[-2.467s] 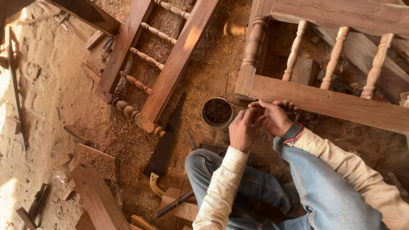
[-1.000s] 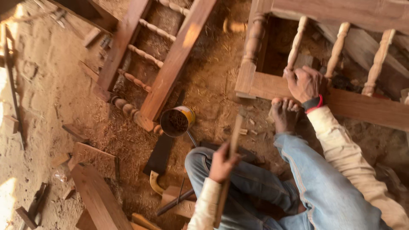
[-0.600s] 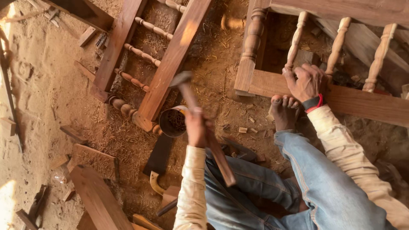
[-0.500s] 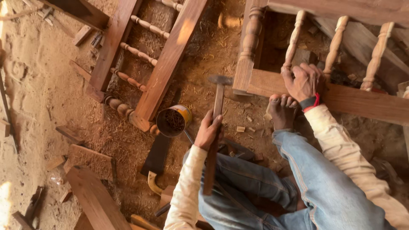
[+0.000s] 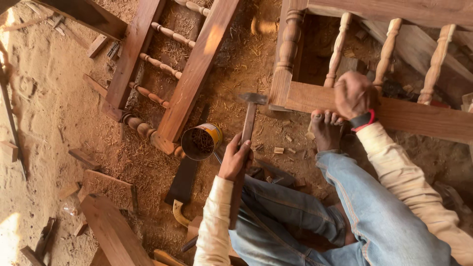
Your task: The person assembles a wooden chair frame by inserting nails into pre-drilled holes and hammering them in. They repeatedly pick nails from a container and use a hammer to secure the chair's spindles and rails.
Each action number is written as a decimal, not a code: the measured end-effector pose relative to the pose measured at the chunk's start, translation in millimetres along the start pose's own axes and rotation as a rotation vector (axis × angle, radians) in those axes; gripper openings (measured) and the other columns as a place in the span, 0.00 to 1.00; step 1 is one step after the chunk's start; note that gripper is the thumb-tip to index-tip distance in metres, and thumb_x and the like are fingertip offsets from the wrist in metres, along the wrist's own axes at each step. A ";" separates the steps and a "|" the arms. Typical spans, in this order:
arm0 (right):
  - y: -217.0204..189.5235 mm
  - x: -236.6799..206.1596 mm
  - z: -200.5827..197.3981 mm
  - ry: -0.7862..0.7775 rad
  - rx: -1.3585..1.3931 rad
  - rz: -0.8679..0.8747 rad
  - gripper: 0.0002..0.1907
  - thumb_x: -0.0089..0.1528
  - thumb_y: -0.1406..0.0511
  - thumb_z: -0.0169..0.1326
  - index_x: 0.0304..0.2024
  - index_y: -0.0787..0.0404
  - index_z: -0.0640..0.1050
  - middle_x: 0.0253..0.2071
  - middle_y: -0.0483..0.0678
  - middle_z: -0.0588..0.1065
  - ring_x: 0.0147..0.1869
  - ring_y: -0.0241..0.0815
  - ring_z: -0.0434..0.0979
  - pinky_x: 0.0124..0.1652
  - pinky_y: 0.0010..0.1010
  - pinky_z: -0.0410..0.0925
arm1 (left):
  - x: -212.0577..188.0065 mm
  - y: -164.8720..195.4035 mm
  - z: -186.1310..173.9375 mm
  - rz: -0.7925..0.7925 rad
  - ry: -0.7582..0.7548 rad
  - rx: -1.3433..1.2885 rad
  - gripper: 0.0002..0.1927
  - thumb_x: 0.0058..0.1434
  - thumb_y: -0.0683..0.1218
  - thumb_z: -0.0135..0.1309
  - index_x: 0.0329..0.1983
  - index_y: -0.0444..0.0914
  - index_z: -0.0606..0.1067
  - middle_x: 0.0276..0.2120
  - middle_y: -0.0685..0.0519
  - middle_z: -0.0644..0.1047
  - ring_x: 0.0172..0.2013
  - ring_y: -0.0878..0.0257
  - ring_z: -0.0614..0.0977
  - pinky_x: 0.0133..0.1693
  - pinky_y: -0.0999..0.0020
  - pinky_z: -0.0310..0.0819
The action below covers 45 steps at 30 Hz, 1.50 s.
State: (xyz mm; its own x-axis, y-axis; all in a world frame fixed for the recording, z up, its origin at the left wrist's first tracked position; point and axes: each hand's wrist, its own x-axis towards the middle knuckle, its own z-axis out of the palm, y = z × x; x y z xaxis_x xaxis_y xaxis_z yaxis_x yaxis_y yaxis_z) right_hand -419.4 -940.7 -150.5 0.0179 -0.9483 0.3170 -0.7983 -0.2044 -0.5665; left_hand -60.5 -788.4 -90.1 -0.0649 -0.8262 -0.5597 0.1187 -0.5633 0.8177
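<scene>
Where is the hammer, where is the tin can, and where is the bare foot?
hammer (image 5: 252, 98), head view, on its metal head, held up by the left hand (image 5: 235, 160)
tin can (image 5: 201, 142), head view, on its open mouth
bare foot (image 5: 326, 132), head view, on the top of the foot by the toes

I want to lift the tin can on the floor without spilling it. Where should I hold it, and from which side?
Grip the tin can around its round side wall, coming from above. It lies tilted, its open mouth facing the camera, with small dark pieces inside, so turn the mouth upward while lifting. The left hand with the hammer is close on its right.
</scene>
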 end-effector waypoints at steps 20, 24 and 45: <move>-37.7 29.0 -22.2 -0.402 1.473 0.582 0.18 0.72 0.59 0.49 0.58 0.66 0.75 0.44 0.43 0.72 0.35 0.27 0.66 0.30 0.17 0.63 | -4.7 -96.3 52.4 -0.225 -0.005 -0.104 0.15 0.70 0.46 0.50 0.56 0.38 0.64 0.23 0.52 0.72 0.17 0.64 0.74 0.18 0.68 0.69; -57.8 29.8 -15.0 -0.474 1.697 0.711 0.24 0.71 0.54 0.49 0.60 0.64 0.75 0.42 0.40 0.69 0.36 0.28 0.66 0.32 0.17 0.65 | -4.6 -96.4 54.5 -0.264 0.013 -0.076 0.15 0.70 0.45 0.49 0.57 0.38 0.64 0.24 0.52 0.72 0.18 0.64 0.74 0.18 0.68 0.70; -62.4 46.9 22.8 -0.411 0.777 0.088 0.16 0.68 0.62 0.56 0.58 0.59 0.78 0.49 0.45 0.81 0.46 0.31 0.80 0.50 0.25 0.74 | -5.4 -92.1 56.4 -0.265 0.011 -0.005 0.17 0.70 0.47 0.50 0.57 0.35 0.63 0.25 0.52 0.72 0.18 0.64 0.75 0.19 0.67 0.72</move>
State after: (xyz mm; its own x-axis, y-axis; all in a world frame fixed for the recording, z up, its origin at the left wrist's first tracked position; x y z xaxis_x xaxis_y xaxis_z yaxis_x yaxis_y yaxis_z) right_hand -355.0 -977.9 -117.7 0.3101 -0.9501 0.0343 -0.1751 -0.0926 -0.9802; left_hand -127.0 -732.8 -154.7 -0.0838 -0.6496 -0.7556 0.1035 -0.7599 0.6418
